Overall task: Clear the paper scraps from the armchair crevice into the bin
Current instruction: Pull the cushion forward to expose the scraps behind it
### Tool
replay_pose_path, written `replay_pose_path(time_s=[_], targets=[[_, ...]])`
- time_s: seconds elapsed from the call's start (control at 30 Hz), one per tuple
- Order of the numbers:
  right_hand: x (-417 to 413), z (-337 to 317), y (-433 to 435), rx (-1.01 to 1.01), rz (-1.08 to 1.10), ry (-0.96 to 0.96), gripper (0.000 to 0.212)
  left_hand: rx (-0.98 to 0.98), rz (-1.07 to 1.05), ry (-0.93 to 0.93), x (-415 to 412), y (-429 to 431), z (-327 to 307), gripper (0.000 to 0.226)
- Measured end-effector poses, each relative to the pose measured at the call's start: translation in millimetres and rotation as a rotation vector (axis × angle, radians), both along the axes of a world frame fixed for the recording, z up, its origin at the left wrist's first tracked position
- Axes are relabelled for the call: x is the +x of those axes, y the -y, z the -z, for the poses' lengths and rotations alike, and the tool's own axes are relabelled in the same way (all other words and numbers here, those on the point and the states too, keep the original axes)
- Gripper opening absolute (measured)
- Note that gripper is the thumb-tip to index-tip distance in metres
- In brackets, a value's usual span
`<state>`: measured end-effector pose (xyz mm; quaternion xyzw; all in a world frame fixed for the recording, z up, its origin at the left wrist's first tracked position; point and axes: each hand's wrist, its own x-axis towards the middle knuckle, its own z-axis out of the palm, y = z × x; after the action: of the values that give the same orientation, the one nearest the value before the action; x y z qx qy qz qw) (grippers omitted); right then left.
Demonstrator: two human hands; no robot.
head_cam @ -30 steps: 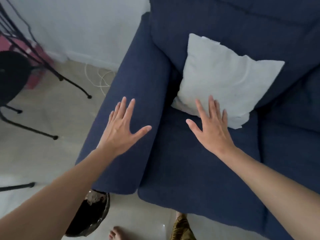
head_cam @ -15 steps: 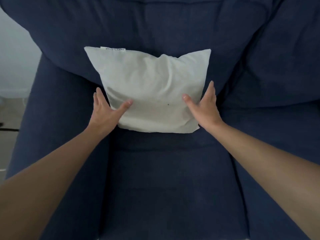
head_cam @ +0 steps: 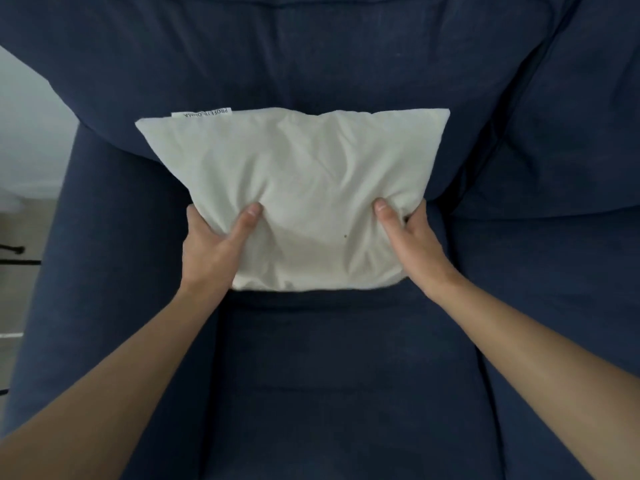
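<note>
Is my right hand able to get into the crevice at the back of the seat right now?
Probably not yet: the right hand is gripping the white pillow, which covers that crevice. No scraps visible.

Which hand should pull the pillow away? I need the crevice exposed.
Neither alone: left hand and right hand each pinch a lower corner of the pillow, so both should lift it.
</note>
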<state>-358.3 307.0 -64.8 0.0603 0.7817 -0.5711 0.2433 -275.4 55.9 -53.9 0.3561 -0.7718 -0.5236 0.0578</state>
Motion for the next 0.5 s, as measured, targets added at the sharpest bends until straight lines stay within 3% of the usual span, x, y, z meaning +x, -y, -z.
replay_pose_path(time_s=[0.27, 0.5], targets=[[77.7, -15.8, -46.5, 0.118, 0.043, 0.113, 0.048, 0.055, -0.018, 0.224, 86.7, -39.2, -9.2, 0.054], [158.1, 27.3, -71.7, 0.285, 0.009, 0.283, 0.07, 0.176, 0.008, 0.493, 158.1, -55.7, 37.9, 0.054]])
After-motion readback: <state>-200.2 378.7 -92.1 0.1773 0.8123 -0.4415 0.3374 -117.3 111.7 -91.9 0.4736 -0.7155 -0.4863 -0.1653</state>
